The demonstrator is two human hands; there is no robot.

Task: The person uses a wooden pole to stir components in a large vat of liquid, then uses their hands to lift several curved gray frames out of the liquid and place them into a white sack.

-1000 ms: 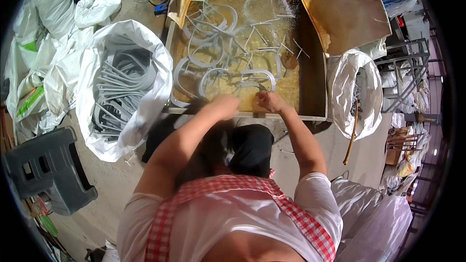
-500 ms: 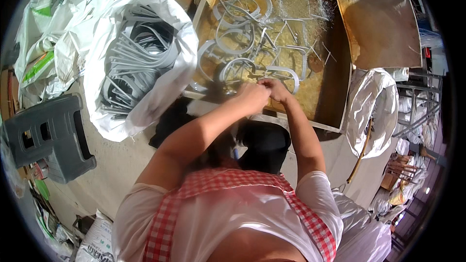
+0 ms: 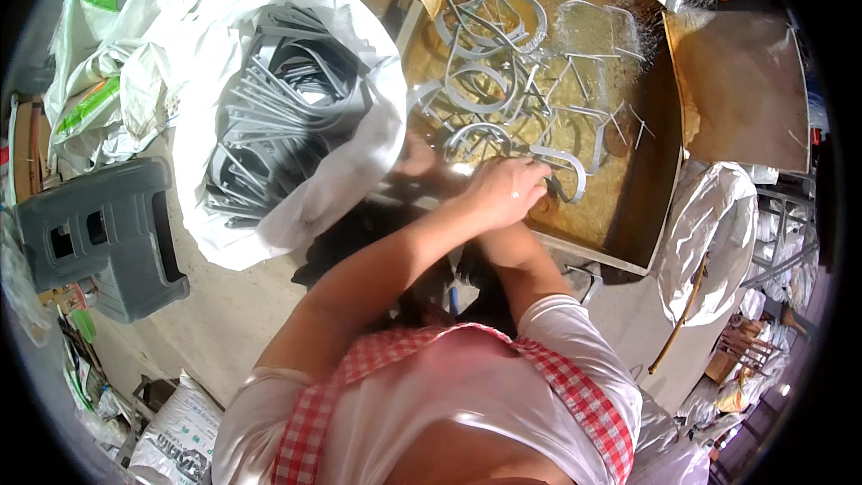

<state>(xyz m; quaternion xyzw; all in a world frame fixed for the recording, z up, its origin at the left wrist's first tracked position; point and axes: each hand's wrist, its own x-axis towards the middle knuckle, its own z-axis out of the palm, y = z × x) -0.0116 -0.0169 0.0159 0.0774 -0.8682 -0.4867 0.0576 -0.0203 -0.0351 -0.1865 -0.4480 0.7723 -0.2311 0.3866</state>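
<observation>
A shallow tray (image 3: 663, 251) of water holds several grey curved plastic strips (image 3: 480, 90), tangled together. My left hand (image 3: 510, 190) is over the tray's near edge, fingers bent and pressed together beside one curved grey strip (image 3: 575, 171). Whether they pinch anything does not show. Crossing beneath my left forearm, my right arm reaches left. My right hand (image 3: 415, 158) is blurred and shaded, between the tray's near left corner and a white sack (image 3: 382, 117); its fingers cannot be made out. Bundled grey strips (image 3: 292, 112) fill that open sack.
A dark grey plastic step stool (image 3: 108, 233) is on the floor at left, with white bags (image 3: 135, 81) behind it. Beyond the tray's right side are a brownish sheet (image 3: 741, 90) and a pale open bag (image 3: 709, 242) with a thin stick (image 3: 684, 328) against it.
My hands were together at the tray's near edge and have come apart. The right has passed under the left forearm toward the sack. The whole view has shifted, moving the scene rightward.
</observation>
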